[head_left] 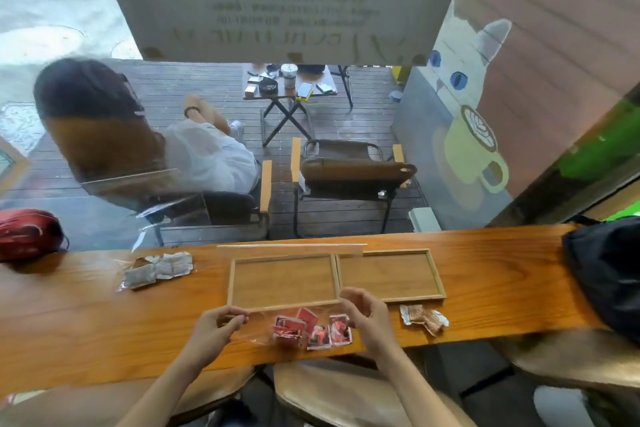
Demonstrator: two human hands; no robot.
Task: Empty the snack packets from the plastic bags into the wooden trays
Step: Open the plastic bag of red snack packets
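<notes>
Two wooden trays lie side by side on the counter, the left tray (231, 284) and the right tray (437, 276), both with nothing in them. In front of them lies a clear plastic bag (258, 331) with several red snack packets (313, 328) inside. My left hand (216, 324) pinches the bag's left end. My right hand (367, 317) grips its right end, fingers curled over the top. A bag of silver packets (157, 269) lies at the left, and orange-and-white packets (424, 317) lie at the right.
The wooden counter (86, 322) runs left to right against a window. A red bag (29, 234) sits at its far left, a black backpack (609, 270) at its far right. Behind the glass a person sits in a chair beside a second folding chair.
</notes>
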